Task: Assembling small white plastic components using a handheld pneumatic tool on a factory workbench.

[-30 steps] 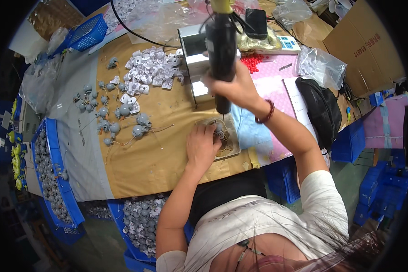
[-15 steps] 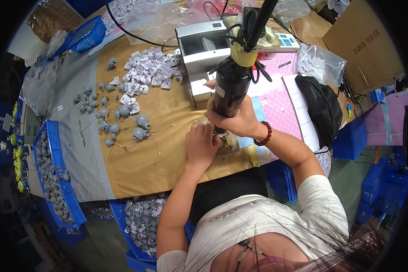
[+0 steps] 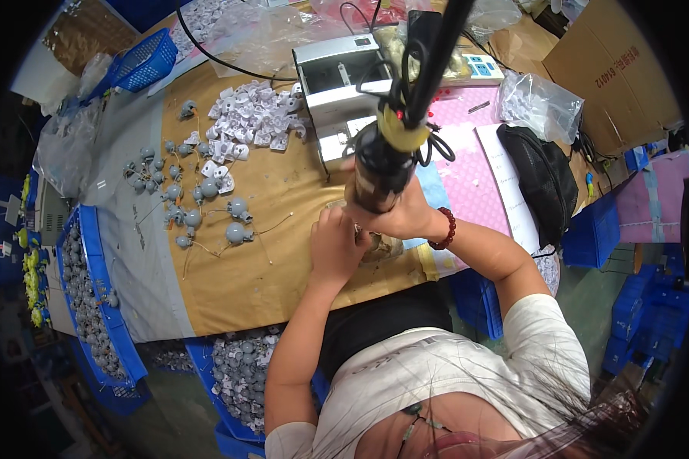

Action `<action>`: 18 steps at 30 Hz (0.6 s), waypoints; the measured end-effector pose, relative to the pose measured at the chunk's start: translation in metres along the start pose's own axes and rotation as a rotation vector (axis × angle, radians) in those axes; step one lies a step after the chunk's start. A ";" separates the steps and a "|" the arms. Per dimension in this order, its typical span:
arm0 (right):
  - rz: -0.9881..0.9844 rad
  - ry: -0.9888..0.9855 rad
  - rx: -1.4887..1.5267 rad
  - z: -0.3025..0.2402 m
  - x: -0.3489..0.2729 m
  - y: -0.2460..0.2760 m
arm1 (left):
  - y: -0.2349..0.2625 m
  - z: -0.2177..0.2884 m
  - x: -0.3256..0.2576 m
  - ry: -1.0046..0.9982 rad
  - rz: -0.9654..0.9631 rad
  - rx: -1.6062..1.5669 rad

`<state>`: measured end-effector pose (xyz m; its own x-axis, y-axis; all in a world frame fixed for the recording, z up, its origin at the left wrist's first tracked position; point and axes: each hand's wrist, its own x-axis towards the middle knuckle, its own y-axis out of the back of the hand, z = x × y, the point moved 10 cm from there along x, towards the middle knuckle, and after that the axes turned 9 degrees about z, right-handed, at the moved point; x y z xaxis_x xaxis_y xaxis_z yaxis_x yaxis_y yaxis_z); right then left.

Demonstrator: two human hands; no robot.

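Observation:
A black electric screwdriver (image 3: 381, 174), hung from above with yellow tape round its top, stands nearly upright in my right hand (image 3: 407, 213). My right fingers wrap round its body. Just left of its lower end, my left hand (image 3: 337, 246) is closed with the fingers bent inward; what it holds is hidden behind the fingers and the tool. Under both hands, a block wrapped in clear and brownish tape (image 3: 384, 249) sits on the table near its front edge. The screwdriver's tip is out of sight.
Grey ball-shaped parts with wires (image 3: 194, 218) and a pile of white plastic pieces (image 3: 254, 115) lie on the left. A white-and-black machine (image 3: 337, 92) stands behind the hands. On the right are a black mesh pouch (image 3: 540, 180) and a cardboard box (image 3: 616, 80). Blue bins (image 3: 134, 363) flank the table.
The screwdriver has come down and slightly left with my right hand, and its top now leans a little differently. My left hand stays closed beside its lower end, shifted slightly left.

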<state>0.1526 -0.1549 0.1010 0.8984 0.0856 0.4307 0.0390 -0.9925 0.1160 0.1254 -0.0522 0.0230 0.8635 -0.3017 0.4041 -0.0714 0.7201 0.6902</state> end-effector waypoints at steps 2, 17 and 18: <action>-0.004 0.064 -0.023 0.000 -0.009 0.000 | 0.002 0.001 -0.001 -0.010 -0.005 -0.039; -0.025 -0.006 0.051 -0.019 -0.010 -0.005 | 0.005 0.004 0.005 0.011 0.016 -0.094; -0.003 0.034 -0.007 -0.018 -0.007 -0.003 | 0.004 0.003 0.004 0.024 -0.005 -0.064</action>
<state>0.1380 -0.1511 0.1137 0.8830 0.0916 0.4603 0.0386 -0.9916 0.1234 0.1271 -0.0527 0.0294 0.8755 -0.2912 0.3857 -0.0352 0.7575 0.6519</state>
